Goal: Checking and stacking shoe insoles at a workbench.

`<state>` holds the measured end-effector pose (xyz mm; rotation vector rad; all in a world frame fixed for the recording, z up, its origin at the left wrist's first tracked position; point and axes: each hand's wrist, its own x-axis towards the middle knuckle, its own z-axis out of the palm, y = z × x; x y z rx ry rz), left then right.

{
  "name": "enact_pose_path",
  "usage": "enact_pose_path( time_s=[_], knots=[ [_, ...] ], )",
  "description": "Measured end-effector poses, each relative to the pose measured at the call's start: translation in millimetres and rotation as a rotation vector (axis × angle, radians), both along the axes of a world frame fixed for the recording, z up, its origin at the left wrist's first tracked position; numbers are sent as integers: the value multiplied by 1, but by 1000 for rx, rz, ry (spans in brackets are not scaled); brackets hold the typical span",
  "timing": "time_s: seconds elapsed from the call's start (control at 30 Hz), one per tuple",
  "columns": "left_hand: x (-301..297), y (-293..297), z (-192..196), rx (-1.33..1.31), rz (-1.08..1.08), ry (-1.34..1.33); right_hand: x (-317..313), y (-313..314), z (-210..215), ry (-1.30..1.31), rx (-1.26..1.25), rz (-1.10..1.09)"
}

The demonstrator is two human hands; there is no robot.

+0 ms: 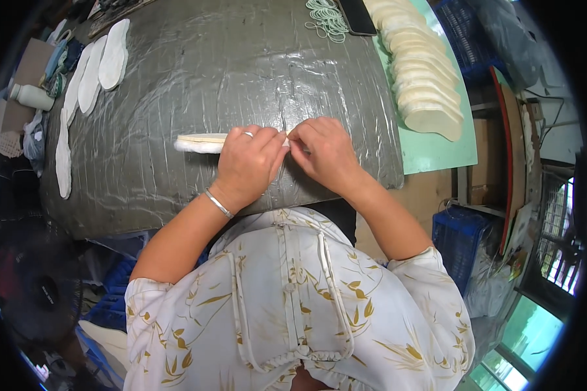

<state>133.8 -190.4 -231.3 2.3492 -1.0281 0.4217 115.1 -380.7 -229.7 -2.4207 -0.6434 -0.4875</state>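
Observation:
A pale shoe insole point(201, 143), with a cream upper layer over a fluffy white lower one, lies on edge across the middle of the dark table. My left hand point(251, 159) is closed round its right part and wears a ring and a bracelet. At the insole's right end, the fingers of my right hand point(323, 151) pinch the tip, close against the left fingertips. Both hands hide most of that end. Several white fluffy insoles point(114, 55) lie apart at the far left of the table.
A long overlapping row of cream insoles point(430, 85) lies on a light green board point(440, 153) at the right. Pale green cord loops point(328, 19) and a black phone point(357, 16) are at the far edge. A fan point(42, 293) stands at lower left, blue crates point(460, 244) at right.

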Motion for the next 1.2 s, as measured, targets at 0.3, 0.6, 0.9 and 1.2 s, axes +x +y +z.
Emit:
enact_pose_path(
  time_s=[0.3,0.6,0.9,1.2],
  knots=[
    [5,1,-4,-43,10,-14,-18,-22,24,227,488,-92],
    [4,0,-4,-33,5,-36,-15,-33,11,61,14,-9],
    [3,2,-3,-22,-5,-21,-3,-25,7,-39,-157,77],
    [4,6,-3,5,-51,-28,-2,-26,-17,-57,110,65]
  ],
)
